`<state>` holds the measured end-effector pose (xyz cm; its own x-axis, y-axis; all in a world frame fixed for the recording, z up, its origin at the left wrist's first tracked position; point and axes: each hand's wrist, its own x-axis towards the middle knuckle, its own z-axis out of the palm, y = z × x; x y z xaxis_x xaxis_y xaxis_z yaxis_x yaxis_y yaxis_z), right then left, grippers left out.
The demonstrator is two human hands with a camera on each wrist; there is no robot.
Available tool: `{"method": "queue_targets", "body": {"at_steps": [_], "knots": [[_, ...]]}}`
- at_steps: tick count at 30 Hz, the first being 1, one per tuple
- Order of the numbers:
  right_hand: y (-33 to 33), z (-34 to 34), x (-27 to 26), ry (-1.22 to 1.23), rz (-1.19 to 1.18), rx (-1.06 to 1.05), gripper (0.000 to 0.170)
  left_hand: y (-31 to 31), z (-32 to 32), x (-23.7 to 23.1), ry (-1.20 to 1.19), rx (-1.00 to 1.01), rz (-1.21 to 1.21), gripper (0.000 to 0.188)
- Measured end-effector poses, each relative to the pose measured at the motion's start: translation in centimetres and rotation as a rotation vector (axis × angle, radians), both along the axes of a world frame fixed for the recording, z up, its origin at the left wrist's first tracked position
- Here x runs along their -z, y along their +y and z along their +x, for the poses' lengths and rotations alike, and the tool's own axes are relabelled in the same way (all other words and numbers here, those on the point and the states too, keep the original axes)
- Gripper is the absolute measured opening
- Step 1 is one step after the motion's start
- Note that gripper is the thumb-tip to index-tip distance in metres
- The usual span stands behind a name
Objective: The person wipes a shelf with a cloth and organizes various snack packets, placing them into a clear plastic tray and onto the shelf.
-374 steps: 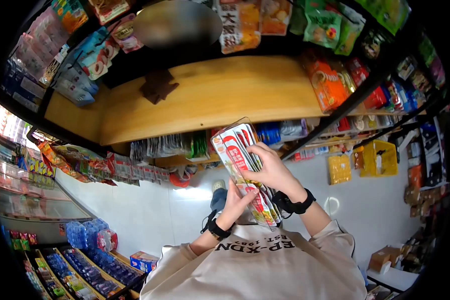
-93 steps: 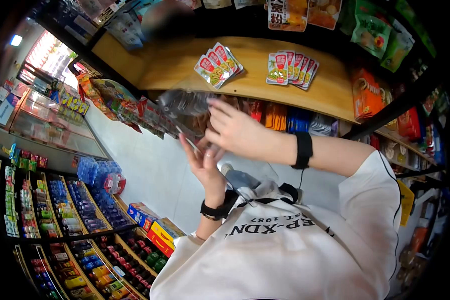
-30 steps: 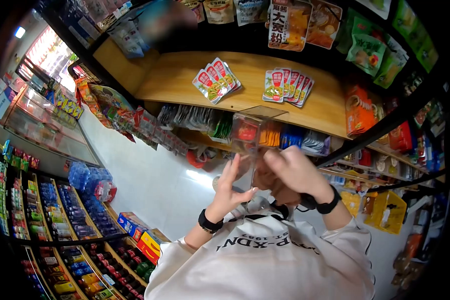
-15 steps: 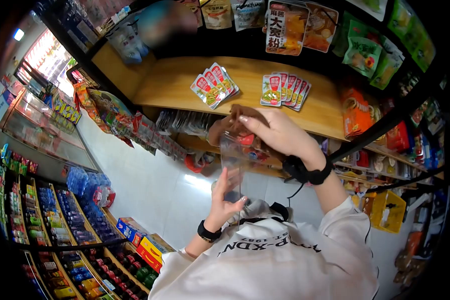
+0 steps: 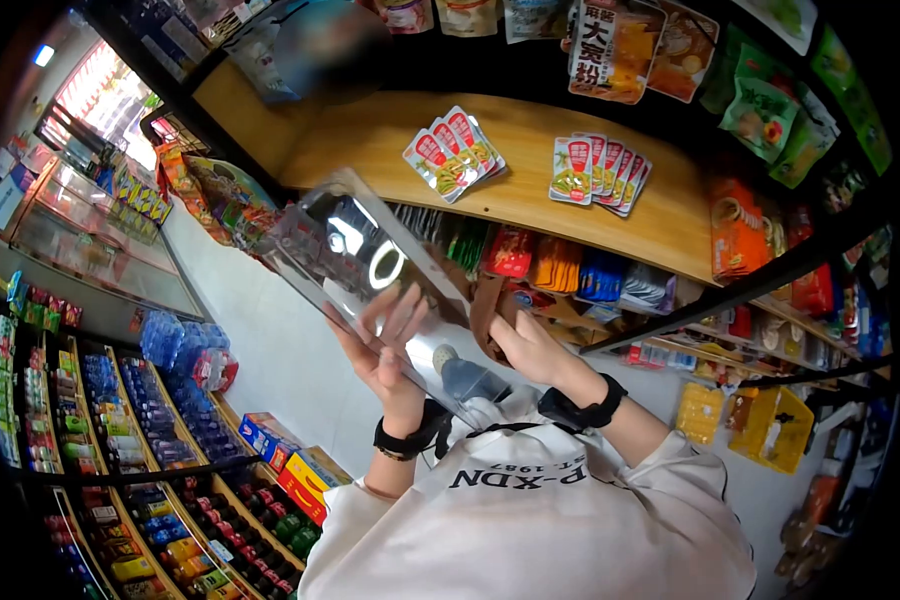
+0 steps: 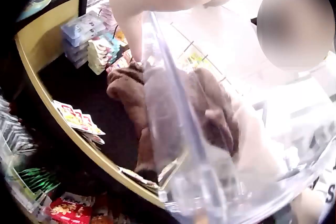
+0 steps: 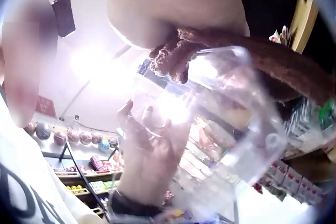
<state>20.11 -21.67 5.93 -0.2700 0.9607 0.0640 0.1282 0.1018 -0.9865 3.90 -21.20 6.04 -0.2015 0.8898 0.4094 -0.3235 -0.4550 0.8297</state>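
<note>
One clear box (image 5: 355, 240), long axis pointing forward-left.

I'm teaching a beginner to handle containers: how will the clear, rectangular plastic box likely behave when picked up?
The box looks stiff: its long edges appear straight in the left hand. It is probably light, given its thin, see-through walls. Its glossy surface, catching bright reflections, may feel slippery.

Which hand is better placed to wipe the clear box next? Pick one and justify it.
The right hand, I'd judge: it grips the brown cloth, close beside the clear box. The left hand holds the box, so it seems better suited to steadying.
</note>
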Motion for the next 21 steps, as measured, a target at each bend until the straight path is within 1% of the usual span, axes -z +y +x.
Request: {"method": "queue_targets", "body": {"at_steps": [1,2,4,5,6,8,9,10,12,13,14,16,17,18,19,20,21], "knots": [[-0.1,0.1,0.3,-0.016,-0.026,-0.008,0.030,0.5,-0.3,-0.1,-0.022,-0.062,0.004,0.079],[-0.3,0.3,0.5,-0.012,-0.028,-0.012,0.030,0.9,-0.5,-0.3,-0.017,-0.066,0.002,0.079],[-0.7,0.6,0.8,-0.001,-0.096,0.017,0.029,1.7,-0.8,-0.8,-0.081,-0.118,0.036,0.079],[-0.9,0.6,1.1,0.062,-0.093,0.063,0.028,1.9,-0.8,-0.9,-0.072,-0.133,0.057,0.079],[-1.0,0.6,1.4,0.061,-0.101,0.063,0.028,2.1,-0.8,-1.1,-0.072,-0.134,0.049,0.079],[-1.0,0.5,2.4,0.426,-0.264,0.205,0.026,2.6,-0.7,-1.7,-0.080,-0.190,0.126,0.078],[-1.1,-0.1,3.1,0.713,-0.340,0.268,0.033,2.8,-0.3,-1.8,-0.098,-0.245,0.181,0.076],[-1.5,-0.7,3.3,0.714,-0.344,0.270,0.033,2.8,0.2,-2.3,-0.108,-0.292,0.193,0.073],[-2.0,-2.0,2.9,1.012,-0.391,0.198,0.040,3.1,1.1,-3.1,-0.103,-0.407,0.253,0.069],[-2.3,-2.6,2.5,0.951,-0.361,0.212,0.043,2.9,1.7,-3.6,-0.066,-0.450,0.272,0.066],[-2.4,-3.1,2.1,0.959,-0.351,0.241,0.043,2.9,1.7,-3.5,-0.065,-0.449,0.274,0.066],[-2.5,-2.7,1.7,0.951,-0.428,0.169,0.044,2.8,1.7,-3.4,-0.014,-0.481,0.367,0.067],[-2.5,-2.5,1.6,0.952,-0.428,0.167,0.044,2.8,1.7,-3.5,0.035,-0.493,0.375,0.068],[-2.5,-2.4,1.6,1.033,-0.537,0.135,0.044,2.8,1.7,-3.5,0.036,-0.495,0.377,0.068],[-2.5,-2.1,1.6,1.112,-0.647,0.102,0.044,2.9,1.6,-3.3,0.061,-0.489,0.452,0.071],[-2.3,-1.7,1.5,1.111,-0.646,0.098,0.044,3.0,1.6,-3.2,0.085,-0.484,0.527,0.074],[-2.1,-1.1,1.4,1.227,-0.688,-0.005,0.042,3.0,1.7,-3.0,0.086,-0.488,0.530,0.074]]}}
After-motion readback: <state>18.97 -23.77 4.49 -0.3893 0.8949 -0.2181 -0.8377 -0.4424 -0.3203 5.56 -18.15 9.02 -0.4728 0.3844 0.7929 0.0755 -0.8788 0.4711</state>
